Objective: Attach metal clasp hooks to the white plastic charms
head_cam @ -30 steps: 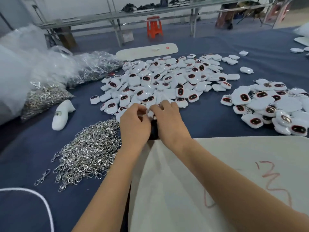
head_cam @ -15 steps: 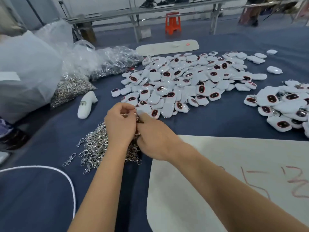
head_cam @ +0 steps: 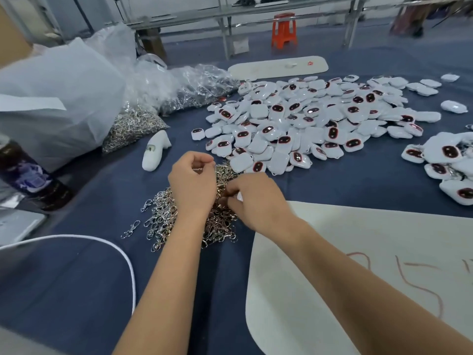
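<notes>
both hands, left hand (head_cam: 192, 187) and right hand (head_cam: 258, 201), curl fingers over the heap of silver metal clasp hooks (head_cam: 163, 216); what they pinch is hidden.

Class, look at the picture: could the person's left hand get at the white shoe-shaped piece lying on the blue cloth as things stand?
Probably yes: the shoe-shaped piece lies apart on bare cloth just beyond the left hand, nothing between, though its fingers look curled over the clasp pile.

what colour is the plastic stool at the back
Orange; the plastic stool shows in the head view, under the long metal bench.
</notes>
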Tool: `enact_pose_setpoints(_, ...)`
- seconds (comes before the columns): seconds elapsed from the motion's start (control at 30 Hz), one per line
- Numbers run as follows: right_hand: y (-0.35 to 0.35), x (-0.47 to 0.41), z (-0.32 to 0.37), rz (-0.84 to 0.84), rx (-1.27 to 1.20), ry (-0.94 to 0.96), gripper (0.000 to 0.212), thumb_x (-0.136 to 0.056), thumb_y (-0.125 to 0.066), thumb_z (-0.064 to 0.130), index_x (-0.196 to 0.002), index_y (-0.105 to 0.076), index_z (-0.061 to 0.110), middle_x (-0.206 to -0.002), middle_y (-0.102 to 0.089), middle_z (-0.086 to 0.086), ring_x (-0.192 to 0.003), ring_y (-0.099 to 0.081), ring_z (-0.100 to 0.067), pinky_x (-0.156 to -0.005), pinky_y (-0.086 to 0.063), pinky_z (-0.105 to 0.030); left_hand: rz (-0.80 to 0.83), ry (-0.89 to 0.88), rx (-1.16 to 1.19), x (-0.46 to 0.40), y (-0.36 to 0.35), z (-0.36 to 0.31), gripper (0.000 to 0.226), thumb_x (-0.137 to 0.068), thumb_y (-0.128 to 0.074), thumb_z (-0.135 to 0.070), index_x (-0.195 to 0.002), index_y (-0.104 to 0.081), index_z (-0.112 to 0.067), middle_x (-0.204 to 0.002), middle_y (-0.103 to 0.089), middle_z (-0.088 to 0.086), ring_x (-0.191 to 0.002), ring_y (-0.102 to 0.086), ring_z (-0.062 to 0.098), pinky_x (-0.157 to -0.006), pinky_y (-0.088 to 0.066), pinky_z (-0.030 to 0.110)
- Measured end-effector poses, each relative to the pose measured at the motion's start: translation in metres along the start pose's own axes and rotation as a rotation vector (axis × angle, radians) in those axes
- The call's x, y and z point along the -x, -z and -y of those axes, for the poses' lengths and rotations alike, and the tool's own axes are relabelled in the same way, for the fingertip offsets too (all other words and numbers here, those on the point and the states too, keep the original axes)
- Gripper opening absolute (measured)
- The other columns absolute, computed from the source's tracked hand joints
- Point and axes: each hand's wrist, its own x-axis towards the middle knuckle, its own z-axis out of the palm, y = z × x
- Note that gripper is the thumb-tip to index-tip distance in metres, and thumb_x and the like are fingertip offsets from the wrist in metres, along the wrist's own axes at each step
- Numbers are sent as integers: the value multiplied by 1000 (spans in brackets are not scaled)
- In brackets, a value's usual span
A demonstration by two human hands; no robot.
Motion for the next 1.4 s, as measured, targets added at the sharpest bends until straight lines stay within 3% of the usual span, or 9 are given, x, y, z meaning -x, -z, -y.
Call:
enact_pose_setpoints(0.23,10,8,-10,-67,-85,11,11,-86,-63,12,-83,-70,20,-72,-64,5,-77,-60,-28,-69,-54,-42,37,-2,6,10,-20,-9,22,-87,-62,-8,-81,-70,-27,-85,-73,-9,-83,-72,17,-83,-59,41)
enact_pose_setpoints(0.37,23,14,-27,-121,-243,-75,9,-89,-69,19,-87,-77,23,-83,-74,8,-86,-67,-12,-81,-55,-35,115,-49,0,14,-25,-13,17,-90,-62,-10,-84,-72,-23,-83,-73,-6,-80,-72,18,-80,-60,41)
enact_pose_setpoints(0.5,47,26,-57,-240,-404,-201,10,-92,-73,21,-84,-79,22,-79,-74,12,-82,-66,-3,-76,-46,-13,428,-71,104,26,-43,-25,22,-101,-56,-13,-90,-75,-14,-79,-74,-1,-69,-68,10,-70,-61,36)
enact_pose_setpoints(0.63,77,49,-95,-355,-481,-310,10,-94,-75,17,-85,-80,17,-75,-77,7,-77,-72,-7,-78,-54,-23,659,-54,206,51,-86,-43,15,-97,-61,-4,-94,-76,-5,-77,-73,13,-70,-67,15,-77,-60,38)
enact_pose_setpoints(0.93,110,106,-151,-530,-281,-326,18,-95,-74,21,-78,-74,24,-66,-67,8,-57,-49,-5,-61,-42,-25,645,151,475,96,-151,-64,15,-83,-78,5,-87,-71,-8,-69,-73,12,-62,-68,15,-67,-58,24)
enact_pose_setpoints(1.03,104,111,-154,-569,-214,-296,3,-92,-78,20,-92,-75,22,-77,-69,12,-71,-60,-7,-67,-48,-27,605,130,456,102,-157,-58,13,-83,-78,2,-88,-69,-5,-70,-74,14,-60,-68,16,-61,-55,23)
enact_pose_setpoints(1.13,102,109,-154,-581,-98,-201,25,-85,-83,15,-108,-75,20,-89,-67,5,-86,-63,-11,-78,-50,-27,620,117,442,103,-161,-55,11,-85,-78,0,-90,-68,-4,-70,-74,15,-59,-67,20,-59,-57,30)
enact_pose_setpoints(1.27,100,109,-156,-551,-97,-172,20,-82,-86,14,-99,-78,20,-86,-71,8,-81,-66,-15,-79,-53,-36,630,81,374,104,-165,-52,11,-85,-77,-2,-87,-70,-9,-70,-75,10,-62,-71,19,-60,-57,29)
enact_pose_setpoints(1.4,99,110,-158,-540,-138,-232,12,-83,-86,18,-91,-78,23,-79,-72,12,-68,-62,-10,-68,-48,-27,651,44,365,104,-164,-51,12,-86,-81,-11,-83,-71,-6,-65,-73,9,-57,-66,15,-58,-52,25)
